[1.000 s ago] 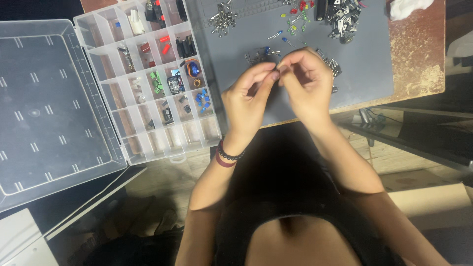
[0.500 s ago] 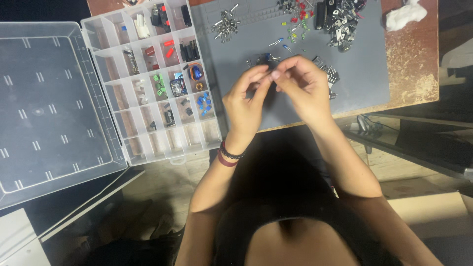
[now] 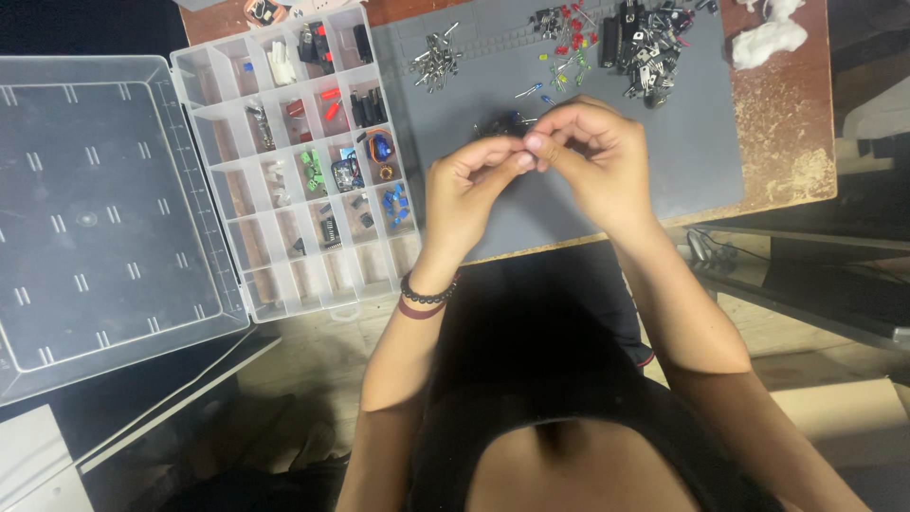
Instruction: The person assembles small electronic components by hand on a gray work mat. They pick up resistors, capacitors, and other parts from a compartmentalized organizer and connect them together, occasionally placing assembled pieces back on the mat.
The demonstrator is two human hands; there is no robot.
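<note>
Organiser case (image 3: pixel 284 171): clear plastic, gridded compartments, lid flat open, at 9 o'clock from the hands.
Mat (image 3: pixel 682 142): smooth grey, under both hands.
Left hand (image 3: pixel 469 194): fingertips pinched.
Right hand (image 3: pixel 592 156): pinched, tips touching the left's.
Pinched part: too small to tell, equally near both hands.
Component pile (image 3: pixel 645 38): dark, metallic, 1 o'clock.

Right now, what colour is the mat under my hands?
The mat is grey, seen in the head view, lying on a brown wooden table.
</note>
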